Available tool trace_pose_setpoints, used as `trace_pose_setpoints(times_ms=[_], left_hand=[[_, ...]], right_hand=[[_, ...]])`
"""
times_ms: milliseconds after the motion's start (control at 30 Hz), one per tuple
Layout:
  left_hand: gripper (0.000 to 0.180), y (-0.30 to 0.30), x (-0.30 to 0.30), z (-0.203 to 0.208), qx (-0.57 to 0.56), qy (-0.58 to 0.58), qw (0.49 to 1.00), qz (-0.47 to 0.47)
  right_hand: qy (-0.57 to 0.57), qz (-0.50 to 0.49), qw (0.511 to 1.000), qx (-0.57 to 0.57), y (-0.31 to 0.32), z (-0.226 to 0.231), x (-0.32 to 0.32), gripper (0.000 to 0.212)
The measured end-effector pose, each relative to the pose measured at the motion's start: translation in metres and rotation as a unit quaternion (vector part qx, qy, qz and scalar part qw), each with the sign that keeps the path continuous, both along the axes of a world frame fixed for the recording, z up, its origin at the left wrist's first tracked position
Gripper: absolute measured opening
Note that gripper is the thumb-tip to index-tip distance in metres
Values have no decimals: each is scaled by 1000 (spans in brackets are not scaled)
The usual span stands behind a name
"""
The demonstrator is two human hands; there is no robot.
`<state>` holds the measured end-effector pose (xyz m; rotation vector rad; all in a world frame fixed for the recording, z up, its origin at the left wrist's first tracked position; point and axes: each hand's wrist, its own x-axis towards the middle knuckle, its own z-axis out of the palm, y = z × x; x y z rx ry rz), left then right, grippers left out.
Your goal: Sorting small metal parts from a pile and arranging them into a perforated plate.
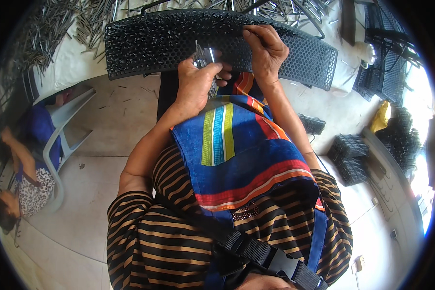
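Observation:
A long black perforated rack point(302, 66) lies crosswise in front of me. Many short dark metal pieces point(145, 38) stand in its holes, thickest on the left and along the far side. My left hand point(192, 83) is wrapped round a bundle of slim shiny metal pieces point(206, 56), over the rack's near edge. My right hand point(269, 52) is above the rack, right of the middle, with thumb and forefinger pinched together near its far rows. Whatever may be between those fingertips is too small to make out.
Loose metal rods point(43, 34) are heaped on the pale table at the far left. Stacked black wire racks point(349, 157) stand on the floor at right, near a yellow bag point(382, 116). Another person point(31, 179) sits at left by a grey plastic chair point(58, 150).

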<state>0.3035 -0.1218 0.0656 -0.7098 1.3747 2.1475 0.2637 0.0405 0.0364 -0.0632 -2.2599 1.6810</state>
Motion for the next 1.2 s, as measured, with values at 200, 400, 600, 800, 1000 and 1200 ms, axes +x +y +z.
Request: trace_pose_setpoints(times_ms=[200,400,600,800,1000,1200], left_hand=[[17,-1,-2,-2,14,3,1000,-15],[14,-2,-2,-4,17,-3,1000,-6],[13,-3,-3,-5,64,-16,998,6],[14,-2,-2,-6,79,-7,997,-21],[14,-2,-6,-2,34,-5,998,-54],[13,2,-3,-7,32,-11,998,-47]], right_hand=[[68,17,989,129,-4,-4,0,11],[65,0,975,212,-9,-2,-2,13],[50,42,972,224,-6,4,1,15],[-246,147,957,-45,-7,19,15,13],[-304,108,935,-145,-12,17,21,13],[-309,126,938,-90,-10,18,20,12]])
